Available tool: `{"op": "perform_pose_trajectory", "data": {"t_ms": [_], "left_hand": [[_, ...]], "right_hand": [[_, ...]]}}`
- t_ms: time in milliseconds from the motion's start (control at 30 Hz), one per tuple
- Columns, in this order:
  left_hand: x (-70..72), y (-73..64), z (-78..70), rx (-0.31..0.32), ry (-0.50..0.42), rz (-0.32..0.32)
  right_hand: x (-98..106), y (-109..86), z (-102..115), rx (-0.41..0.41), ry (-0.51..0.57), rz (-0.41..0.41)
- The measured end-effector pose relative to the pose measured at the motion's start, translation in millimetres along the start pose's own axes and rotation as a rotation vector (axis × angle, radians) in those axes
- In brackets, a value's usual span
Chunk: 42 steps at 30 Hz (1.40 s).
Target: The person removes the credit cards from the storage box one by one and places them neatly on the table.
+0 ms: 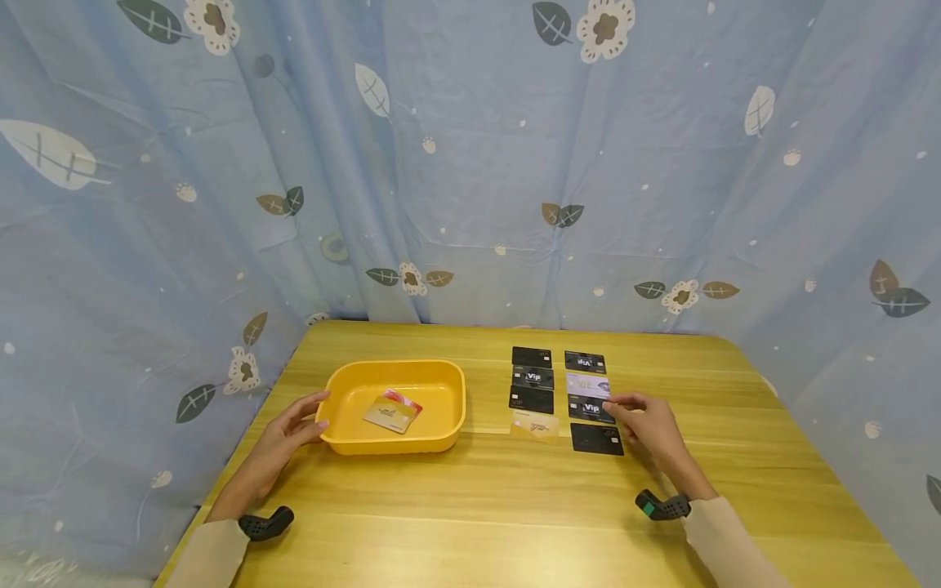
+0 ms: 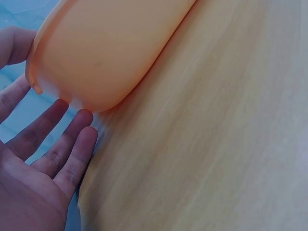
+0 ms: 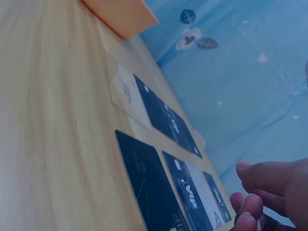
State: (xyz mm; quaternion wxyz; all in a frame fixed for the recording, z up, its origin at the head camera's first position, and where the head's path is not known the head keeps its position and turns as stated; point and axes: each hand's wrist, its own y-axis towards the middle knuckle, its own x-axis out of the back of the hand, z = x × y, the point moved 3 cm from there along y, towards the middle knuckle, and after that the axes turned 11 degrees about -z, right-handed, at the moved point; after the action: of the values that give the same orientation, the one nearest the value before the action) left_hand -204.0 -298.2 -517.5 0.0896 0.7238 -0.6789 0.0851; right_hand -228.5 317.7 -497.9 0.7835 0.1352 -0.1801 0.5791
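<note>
My left hand (image 1: 283, 437) is at the left end of a yellow plastic basin (image 1: 393, 447), its fairly straight fingers touching the rim and outer wall. In the left wrist view its fingertips meet the basin's (image 2: 106, 57) side. Inside the basin lie a gold card (image 1: 390, 414) and a red-and-white card (image 1: 403, 398), partly overlapped. My right hand (image 1: 650, 425) is over the right column of cards, fingertips at the right end of a black VIP card (image 1: 586, 407). In the right wrist view its loosely bent fingers (image 3: 260, 175) show a gap; contact with the card is unclear.
The right column also has a silver card (image 1: 586, 385), a black card (image 1: 584, 362) behind and another black card (image 1: 595, 439) in front. The left column holds black cards (image 1: 531, 399) and a gold card (image 1: 534, 427). A blue patterned curtain (image 1: 478, 163) hangs behind the wooden table (image 1: 441, 514).
</note>
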Motion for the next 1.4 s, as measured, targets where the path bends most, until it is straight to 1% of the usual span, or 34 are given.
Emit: {"op": "perform_pose_trajectory", "data": {"t_ms": [133,367,533,733,933,1067,1200,1400], "left_hand": [[0.2,0.1,0.2,-0.003,0.0,0.001],[0.5,0.1,0.5,-0.007,-0.006,-0.002],[0.3,0.0,0.3,0.003,-0.009,-0.005],[0.9,0.8,0.1,0.007,0.004,-0.013],[0.6,1.1,0.1,-0.004,0.001,-0.013],[0.2,1.0,0.3,-0.014,0.005,-0.012],[-0.1,0.5,0.6,-0.009,0.01,-0.015],[0.2,-0.2,0.8,-0.011,0.015,-0.016]], "right_hand": [[-5.4,0.2,9.3,0.01,0.031,0.027],[-17.3,0.9,22.4,0.031,0.015,0.046],[-25.8,2.3,31.7,0.044,0.026,0.059],[-37.7,2.2,45.2,0.073,0.044,0.096],[-51.5,2.3,61.1,0.115,0.05,0.125],[-61.4,1.2,71.0,0.144,0.075,0.14],[-71.5,0.0,80.7,0.179,0.106,0.17],[-89.1,0.5,94.1,0.204,0.11,0.2]]}}
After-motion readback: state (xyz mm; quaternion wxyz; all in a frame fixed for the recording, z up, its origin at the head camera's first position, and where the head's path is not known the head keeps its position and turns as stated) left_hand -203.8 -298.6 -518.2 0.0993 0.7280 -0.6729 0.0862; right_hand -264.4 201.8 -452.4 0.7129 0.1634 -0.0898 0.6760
